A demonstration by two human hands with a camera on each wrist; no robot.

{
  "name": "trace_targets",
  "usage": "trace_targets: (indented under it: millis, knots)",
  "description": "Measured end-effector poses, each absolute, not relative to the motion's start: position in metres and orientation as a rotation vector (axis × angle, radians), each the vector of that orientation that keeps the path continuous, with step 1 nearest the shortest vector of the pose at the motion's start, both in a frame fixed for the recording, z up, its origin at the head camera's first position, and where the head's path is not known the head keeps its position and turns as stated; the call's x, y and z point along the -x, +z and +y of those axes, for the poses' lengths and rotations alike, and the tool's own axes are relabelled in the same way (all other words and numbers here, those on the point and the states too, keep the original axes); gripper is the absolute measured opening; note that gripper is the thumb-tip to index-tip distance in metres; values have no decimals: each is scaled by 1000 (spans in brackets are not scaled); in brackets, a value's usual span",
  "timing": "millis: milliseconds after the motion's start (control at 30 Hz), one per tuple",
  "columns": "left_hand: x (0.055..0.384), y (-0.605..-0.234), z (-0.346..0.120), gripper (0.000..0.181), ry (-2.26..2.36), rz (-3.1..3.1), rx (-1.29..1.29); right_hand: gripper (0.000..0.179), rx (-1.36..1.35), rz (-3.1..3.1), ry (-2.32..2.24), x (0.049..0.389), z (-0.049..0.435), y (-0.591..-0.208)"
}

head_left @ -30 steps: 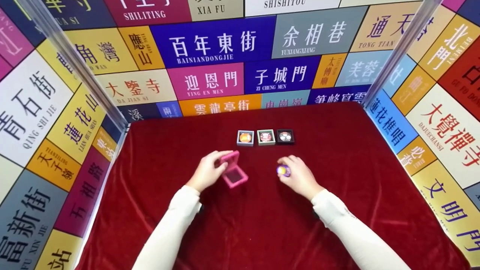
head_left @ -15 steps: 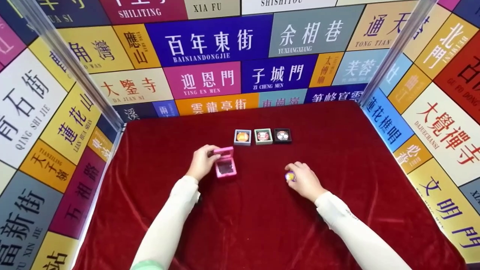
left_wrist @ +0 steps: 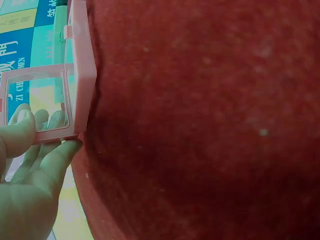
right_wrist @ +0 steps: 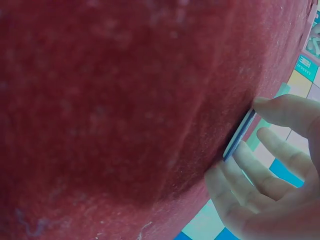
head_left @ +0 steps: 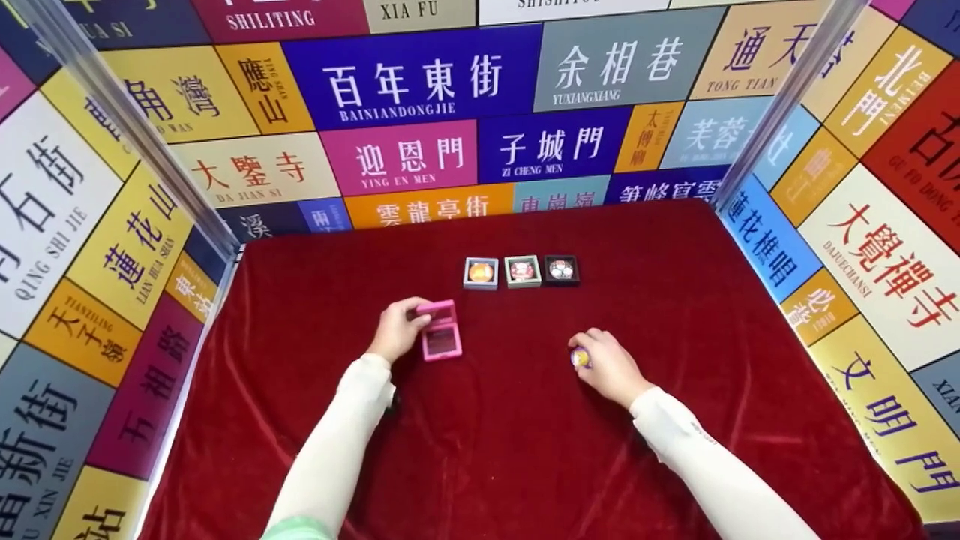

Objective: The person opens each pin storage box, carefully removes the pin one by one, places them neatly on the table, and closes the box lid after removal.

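Pinched: open pink case in left hand, round disc in right hand; I judge this loading setup, next bringing disc to case.

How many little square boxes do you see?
4: an open pink box held by the left hand; farther back, left to right, a blue-grey box, a green box and a black box.

The pink case has straightened and settled onto the cloth.

Red cloth beneath three boxes, pink case, disc
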State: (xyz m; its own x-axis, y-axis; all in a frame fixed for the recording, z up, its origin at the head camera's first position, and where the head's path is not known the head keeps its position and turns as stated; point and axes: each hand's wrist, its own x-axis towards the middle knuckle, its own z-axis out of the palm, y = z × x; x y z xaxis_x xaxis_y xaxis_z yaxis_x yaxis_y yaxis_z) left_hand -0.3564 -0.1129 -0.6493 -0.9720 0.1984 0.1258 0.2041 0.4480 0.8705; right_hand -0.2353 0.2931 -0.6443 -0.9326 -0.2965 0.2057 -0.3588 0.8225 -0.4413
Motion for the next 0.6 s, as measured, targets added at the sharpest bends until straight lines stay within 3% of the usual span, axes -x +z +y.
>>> trace_targets:
  millis: [367,600]
  knots:
    - [357,-647,-115,33,-1683,-2676,456,36,-482,-2878,742,235,294,-643]
    - [328,-635,-130,51,-1640,-2588,436,28,-415,-2799,768,245,290,-640]
